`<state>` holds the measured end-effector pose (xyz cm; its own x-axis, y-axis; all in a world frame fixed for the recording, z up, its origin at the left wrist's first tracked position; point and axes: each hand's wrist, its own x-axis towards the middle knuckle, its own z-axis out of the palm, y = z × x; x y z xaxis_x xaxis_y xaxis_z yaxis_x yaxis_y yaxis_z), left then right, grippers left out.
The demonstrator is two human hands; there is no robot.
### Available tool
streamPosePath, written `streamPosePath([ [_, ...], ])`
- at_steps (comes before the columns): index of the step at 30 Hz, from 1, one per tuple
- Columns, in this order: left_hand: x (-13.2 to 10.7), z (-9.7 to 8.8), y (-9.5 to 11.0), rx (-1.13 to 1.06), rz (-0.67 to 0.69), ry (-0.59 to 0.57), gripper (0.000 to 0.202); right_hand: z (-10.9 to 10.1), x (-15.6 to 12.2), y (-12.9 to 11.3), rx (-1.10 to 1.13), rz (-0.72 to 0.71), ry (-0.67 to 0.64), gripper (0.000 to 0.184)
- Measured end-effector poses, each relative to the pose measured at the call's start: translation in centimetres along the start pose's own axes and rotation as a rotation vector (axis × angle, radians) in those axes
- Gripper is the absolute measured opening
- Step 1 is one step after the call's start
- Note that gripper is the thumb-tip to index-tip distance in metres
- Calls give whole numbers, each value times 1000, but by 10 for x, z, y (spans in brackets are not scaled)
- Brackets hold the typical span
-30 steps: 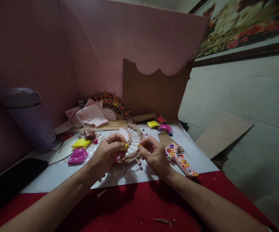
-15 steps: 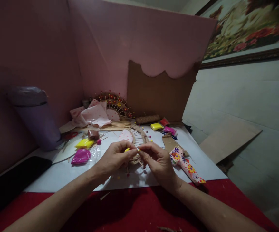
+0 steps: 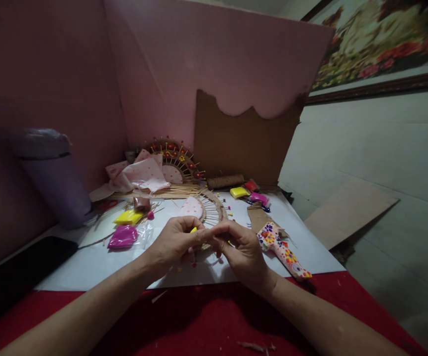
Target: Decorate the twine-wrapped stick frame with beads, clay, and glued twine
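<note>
My left hand (image 3: 177, 241) is closed in a pinch on a small lump of yellow modelling clay (image 3: 193, 230), most of it hidden by the fingers. Fingertip to fingertip with it, my right hand (image 3: 240, 249) is pinched too; what lies between its fingers is hidden. Beneath and beyond both hands lies a half-round fan of sticks (image 3: 218, 205) on a curved brown band, with small coloured balls at the stick tips. Its inner half-disc (image 3: 192, 207) is covered in pink dotted cloth.
Left are a yellow clay packet (image 3: 128, 216), a magenta packet (image 3: 123, 237), a brown one (image 3: 142, 203), a dark phone-like slab (image 3: 24, 269) and a purple tumbler (image 3: 56, 183). Right lies a flower-decorated piece (image 3: 282, 249). Behind stand a finished-looking fan (image 3: 180, 158), twine roll (image 3: 225, 181) and cardboard (image 3: 247, 143).
My fingertips have come closer together, and the yellow bit visible between them earlier is now covered. The whole view has shifted slightly.
</note>
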<state>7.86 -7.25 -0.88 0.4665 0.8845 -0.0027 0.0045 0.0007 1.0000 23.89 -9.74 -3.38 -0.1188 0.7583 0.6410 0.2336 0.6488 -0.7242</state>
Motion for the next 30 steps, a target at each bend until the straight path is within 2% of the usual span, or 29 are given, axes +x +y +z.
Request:
streamPosePath([
  [3,1,-2,0,-64,21,-34,37,-2,1,-1,-78,-53,-9,7],
  [7,0,-5,1,-70,-9,-76,39,-5,2,-2,-169,-188,48,6],
  [9,-1,-5,1,-51,-49,-113,40,-5,1,-1,-157,-212,60,3],
  [12,-2,-4,1,-16,-77,-156,36,-5,1,0,-134,-208,13,8],
  [15,-1,-5,4,-61,-87,-118,29,-6,2,1,-146,-200,-13,14],
  [17,0,-6,6,-136,-47,-66,30,-7,3,2,-156,-206,-1,17],
  [21,2,-11,8,-171,27,22,36,-9,4,2,-195,-235,41,9],
  [25,2,-13,5,-189,61,-25,30,-9,3,1,-209,-254,48,10],
  [30,4,-12,5,-237,6,-52,31,-8,3,1,-211,-277,59,12],
])
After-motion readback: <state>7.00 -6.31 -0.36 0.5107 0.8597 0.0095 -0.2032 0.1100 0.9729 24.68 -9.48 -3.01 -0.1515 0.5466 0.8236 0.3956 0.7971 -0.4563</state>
